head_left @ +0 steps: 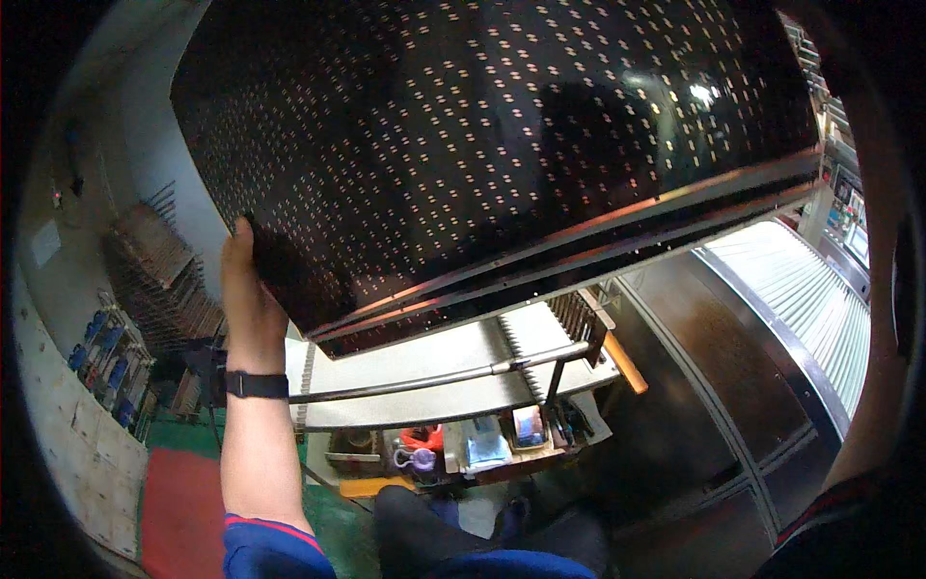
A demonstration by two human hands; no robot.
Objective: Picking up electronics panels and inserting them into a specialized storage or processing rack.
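A large black printed circuit panel [415, 164], dotted with rows of small copper-coloured pads, is held up and tilted across the upper view. My left hand [253, 289] grips its lower left edge, the thumb lying on the near face and the other fingers hidden behind. A black band circles that wrist. Along the panel's lower edge run shiny copper-toned strips. My right forearm [857, 434] rises dimly along the right rim; the hand itself is lost in the dark there. Below the panel is a white-topped rack [415, 372] with comb-like slots and a metal bar.
Under the rack, a shelf holds a purple-handled tool [417, 457], a red item [422, 437] and a blue-white packet [487, 447]. To the right stands a machine with a roller conveyor [791, 289]. Wire racks [164, 256] stand at left, above a red floor patch [178, 511].
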